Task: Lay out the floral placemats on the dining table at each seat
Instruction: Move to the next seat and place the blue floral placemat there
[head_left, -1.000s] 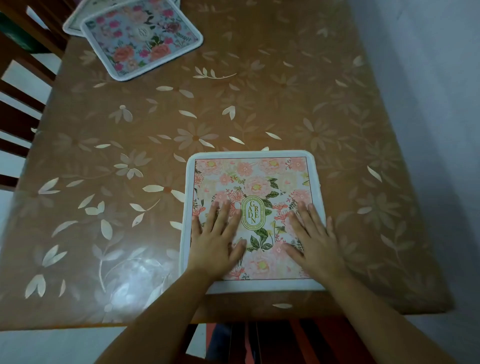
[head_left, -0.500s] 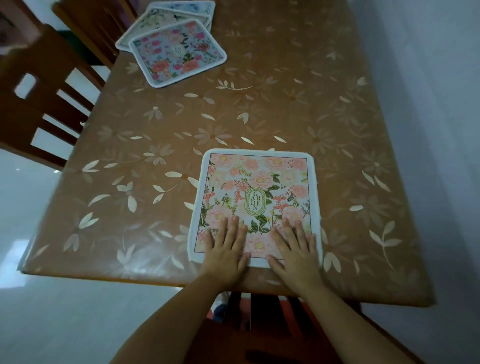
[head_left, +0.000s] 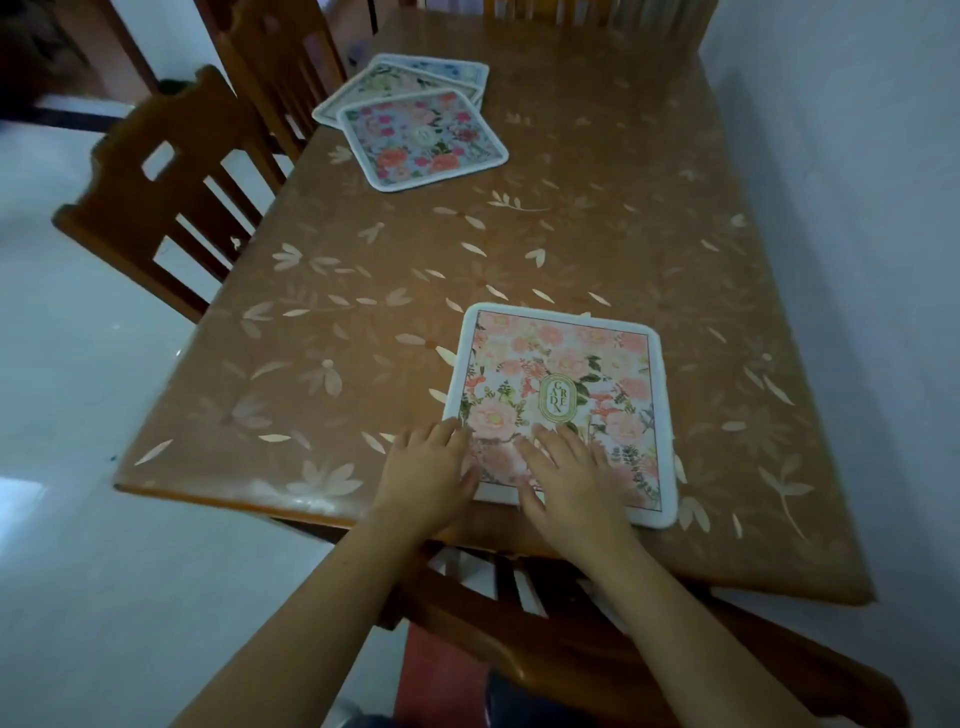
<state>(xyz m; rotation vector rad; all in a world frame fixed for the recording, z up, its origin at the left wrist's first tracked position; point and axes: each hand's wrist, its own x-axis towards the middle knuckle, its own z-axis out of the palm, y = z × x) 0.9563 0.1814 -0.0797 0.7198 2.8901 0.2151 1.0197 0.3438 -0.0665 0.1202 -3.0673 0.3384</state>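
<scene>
Left hand (head_left: 431, 467): flat, fingers straight and close together, resting on near-left corner of pink mat (head_left: 571, 358), palm partly on desk (head_left: 597, 234). Right hand (head_left: 571, 478): flat, fingers spread, pressing mat's near edge. Neither hand grips anything. Mat lies flat at desk's near end, above chair (head_left: 571, 629). Stack of mats (head_left: 423, 137) at far-left edge, fanned.

Glossy, perhaps plastic-covered table (head_left: 597, 234); polished wooden chair (head_left: 171, 202); matt placemat (head_left: 566, 374).
</scene>
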